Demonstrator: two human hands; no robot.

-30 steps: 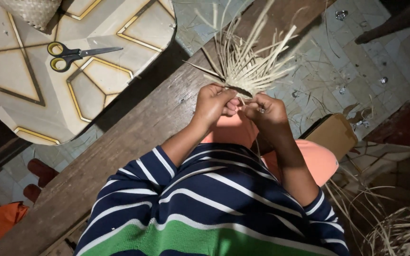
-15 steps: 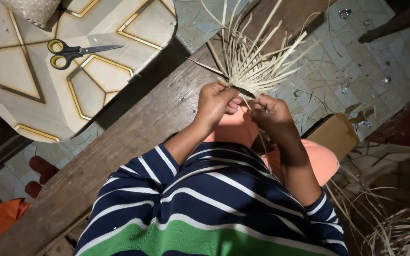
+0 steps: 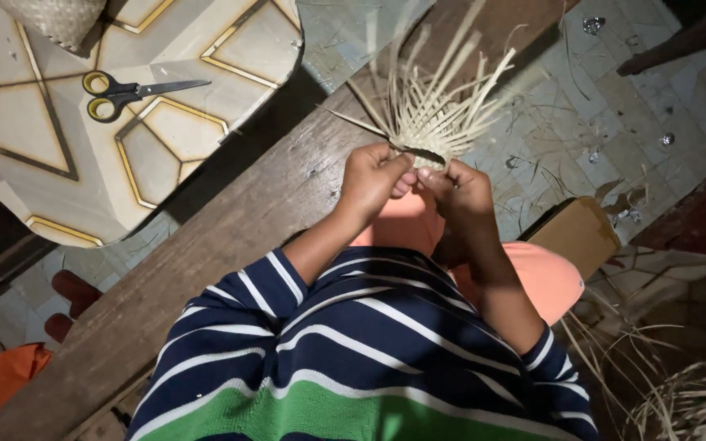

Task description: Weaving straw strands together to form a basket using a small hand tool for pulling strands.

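**Both hands pinched on the woven strips**

I see my left hand (image 3: 373,175) and right hand (image 3: 458,189) closed together on the base of a small woven piece (image 3: 428,122), held up over the wooden desk (image 3: 230,237). Gripping it at the bottom edge seems to keep the weave tight, while the loose pale strips fan upward, free of the fingers. The yellow-handled scissors (image 3: 128,90) lie apart on the patterned table (image 3: 34,155), near a woven basket (image 3: 55,18) at its edge; I cannot tell what the basket holds. More loose strips (image 3: 696,400) lie on the floor, lower right.
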